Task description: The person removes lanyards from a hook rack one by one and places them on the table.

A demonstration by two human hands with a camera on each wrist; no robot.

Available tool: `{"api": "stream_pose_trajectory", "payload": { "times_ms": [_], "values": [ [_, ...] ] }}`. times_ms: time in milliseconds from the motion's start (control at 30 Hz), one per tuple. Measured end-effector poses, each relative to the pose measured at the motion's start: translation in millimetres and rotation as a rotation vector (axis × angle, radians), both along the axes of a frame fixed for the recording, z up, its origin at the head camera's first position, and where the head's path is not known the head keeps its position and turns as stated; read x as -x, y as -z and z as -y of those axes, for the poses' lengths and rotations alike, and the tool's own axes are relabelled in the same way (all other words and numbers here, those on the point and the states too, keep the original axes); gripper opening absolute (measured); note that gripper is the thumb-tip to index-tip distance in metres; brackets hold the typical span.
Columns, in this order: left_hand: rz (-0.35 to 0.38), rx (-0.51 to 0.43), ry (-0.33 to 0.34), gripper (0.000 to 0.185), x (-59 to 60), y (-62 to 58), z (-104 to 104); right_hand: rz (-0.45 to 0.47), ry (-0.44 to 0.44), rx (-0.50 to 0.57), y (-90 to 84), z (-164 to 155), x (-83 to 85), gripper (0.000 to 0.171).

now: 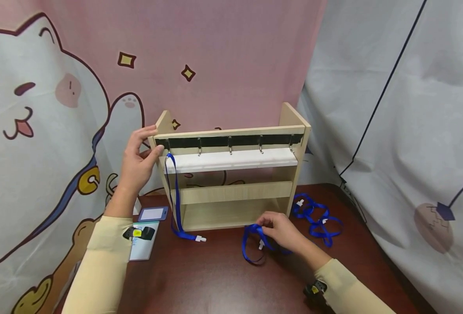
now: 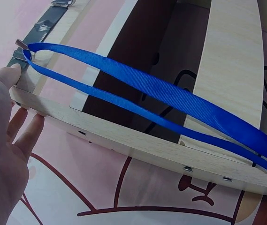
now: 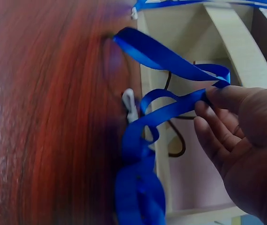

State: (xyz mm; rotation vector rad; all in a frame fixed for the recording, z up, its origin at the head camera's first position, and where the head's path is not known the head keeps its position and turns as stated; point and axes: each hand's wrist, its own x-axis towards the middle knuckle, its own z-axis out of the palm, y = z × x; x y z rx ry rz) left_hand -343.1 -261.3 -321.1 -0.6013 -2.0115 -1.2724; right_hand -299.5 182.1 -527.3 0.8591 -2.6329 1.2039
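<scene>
A small wooden rack (image 1: 237,192) stands on the table, with a row of metal hooks (image 1: 230,148) along a black strip near its top. My left hand (image 1: 135,163) holds the rack's upper left corner, thumb at the front and fingers on the outer side. From the leftmost hook hangs a blue lanyard (image 1: 177,196), its white clip (image 1: 200,239) lying on the tabletop. My right hand (image 1: 280,229) pinches another blue lanyard (image 3: 171,110) between thumb and fingertips, in front of the rack's lower right. Loops of it droop below the fingers, by a white clip (image 3: 130,104).
More blue lanyards (image 1: 319,222) with white clips lie tangled on the dark red table (image 1: 200,283), right of the rack. At the left are a blue-framed badge holder (image 1: 152,213) and a light card (image 1: 142,248), partly behind the left wrist. Printed curtains surround the table.
</scene>
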Motion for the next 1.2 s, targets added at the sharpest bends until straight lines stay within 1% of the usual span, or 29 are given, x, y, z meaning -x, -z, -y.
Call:
{"api": "stream_pose_trajectory", "payload": {
  "times_ms": [100, 333, 533, 700, 867, 967, 1100, 1200],
  "values": [
    [-0.002, -0.004, 0.005, 0.041, 0.8, 0.7, -0.1, -0.025, -0.002, -0.025, 5.2, -3.3, 5.2, 0.023],
    [-0.005, -0.027, 0.022, 0.043, 0.9, -0.3, -1.3, -0.085, -0.026, -0.129, 15.1, -9.6, 15.5, 0.024],
    [-0.012, -0.029, 0.022, 0.043, 0.1, -0.2, -0.7, -0.144, -0.009, -0.203, 21.1, -11.9, 23.9, 0.024],
    [-0.012, -0.019, 0.013, 0.043, -0.1, 0.9, -0.8, -0.162, 0.003, -0.248, 25.5, -12.5, 30.2, 0.023],
    [-0.005, -0.018, 0.016, 0.044, -0.7, 0.6, -1.5, -0.18, -0.021, -0.294, 28.8, -13.9, 33.7, 0.024],
    [0.0, -0.018, 0.017, 0.043, -0.7, 0.1, -1.7, -0.186, -0.031, -0.3, 28.2, -15.1, 33.9, 0.027],
    [0.0, -0.02, 0.018, 0.043, -0.9, -0.6, -1.8, -0.199, -0.033, -0.277, 26.6, -16.3, 33.8, 0.03],
    [-0.002, -0.018, 0.018, 0.043, -0.5, 0.0, -2.2, -0.192, -0.029, -0.259, 25.5, -17.6, 33.0, 0.03]
  ]
}}
